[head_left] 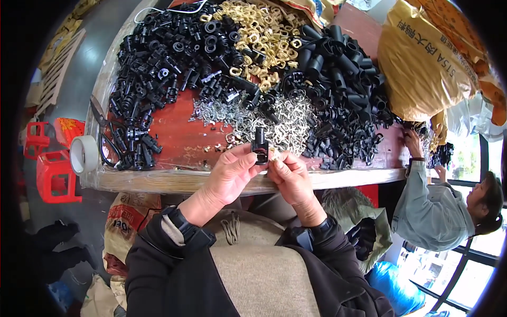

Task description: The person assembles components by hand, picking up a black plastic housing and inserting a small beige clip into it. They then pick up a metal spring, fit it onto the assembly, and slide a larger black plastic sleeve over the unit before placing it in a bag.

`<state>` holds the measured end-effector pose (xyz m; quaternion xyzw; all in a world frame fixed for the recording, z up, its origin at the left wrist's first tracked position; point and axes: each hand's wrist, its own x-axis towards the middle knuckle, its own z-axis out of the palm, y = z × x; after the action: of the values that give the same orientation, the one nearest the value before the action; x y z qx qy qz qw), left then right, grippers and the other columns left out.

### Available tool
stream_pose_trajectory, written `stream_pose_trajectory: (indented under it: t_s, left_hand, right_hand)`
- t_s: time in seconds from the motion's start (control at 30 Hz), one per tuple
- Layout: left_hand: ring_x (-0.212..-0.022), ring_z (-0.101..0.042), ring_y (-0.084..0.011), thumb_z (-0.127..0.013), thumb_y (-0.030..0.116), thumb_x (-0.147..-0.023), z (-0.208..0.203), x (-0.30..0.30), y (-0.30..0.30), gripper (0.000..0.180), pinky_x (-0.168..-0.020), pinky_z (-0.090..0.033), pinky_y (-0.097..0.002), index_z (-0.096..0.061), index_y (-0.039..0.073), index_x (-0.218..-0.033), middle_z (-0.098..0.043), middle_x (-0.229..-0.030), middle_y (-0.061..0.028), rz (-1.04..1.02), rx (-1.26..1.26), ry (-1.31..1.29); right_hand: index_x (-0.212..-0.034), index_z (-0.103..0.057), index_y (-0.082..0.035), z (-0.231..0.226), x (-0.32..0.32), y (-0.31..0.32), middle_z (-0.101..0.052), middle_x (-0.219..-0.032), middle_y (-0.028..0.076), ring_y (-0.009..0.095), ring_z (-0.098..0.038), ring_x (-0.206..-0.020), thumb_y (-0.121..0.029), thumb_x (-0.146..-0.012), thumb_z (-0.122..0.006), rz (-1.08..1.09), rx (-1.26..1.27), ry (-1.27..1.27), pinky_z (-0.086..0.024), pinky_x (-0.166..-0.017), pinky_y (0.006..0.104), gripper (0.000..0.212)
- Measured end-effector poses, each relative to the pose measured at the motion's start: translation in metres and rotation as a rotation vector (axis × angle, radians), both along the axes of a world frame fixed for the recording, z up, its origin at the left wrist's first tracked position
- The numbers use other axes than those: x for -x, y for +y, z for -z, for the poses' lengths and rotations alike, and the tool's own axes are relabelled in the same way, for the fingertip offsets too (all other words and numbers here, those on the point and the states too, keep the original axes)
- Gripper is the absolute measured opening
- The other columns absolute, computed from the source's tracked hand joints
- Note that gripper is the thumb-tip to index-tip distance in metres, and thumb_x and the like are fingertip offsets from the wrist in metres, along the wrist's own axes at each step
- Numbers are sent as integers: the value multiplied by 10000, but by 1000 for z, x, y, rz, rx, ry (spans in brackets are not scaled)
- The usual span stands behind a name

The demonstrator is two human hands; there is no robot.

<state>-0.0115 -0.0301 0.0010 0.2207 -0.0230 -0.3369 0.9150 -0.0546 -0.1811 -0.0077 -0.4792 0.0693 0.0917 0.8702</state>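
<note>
My left hand (232,171) is closed around a black plastic fitting (260,142), holding it upright just over the table's near edge. The fitting has a narrower neck on top and an opening in its side. Close beside it, my right hand (291,177) pinches a small pale piece (274,154), too small to make out fully. Beyond my hands lie a pile of silvery metal clips (288,119) and a heap of small screws or pins (214,112).
Black plastic parts (174,47) cover the table's left, yellow clips (264,31) the back, black tubes (343,68) the right. Scissors (100,113) and a tape roll (84,155) sit at the left edge. A yellow sack (422,63) stands right; another person (438,211) works there. Red stools (58,174) stand left.
</note>
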Motion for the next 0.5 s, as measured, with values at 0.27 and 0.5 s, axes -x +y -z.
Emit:
stream_pose_trajectory:
  t_s: [0.27,0.5]
  left_hand:
    - [-905,-537,-185,-553,138,-780,5,-4,1,252,-824,-425,-310,-523,17,-999,-558,-974,-105,112,-180,10]
    - [-864,-560,-202,-544,121,-783,2,-2,8,245,-773,-459,-306,-516,12,-1000,-565,-959,-106,131,-115,30]
  right_hand:
    - [-880,-511,3,-12,-10,-15,-459,-632,-13,91,-407,-540,-131,-787,-559,-3,786,-287,-334,-481,210,170]
    - [-855,-562,5,-22,-4,-18,-502,-630,27,130,-460,-560,-96,-766,-567,41,1046,-602,-363,-500,231,135]
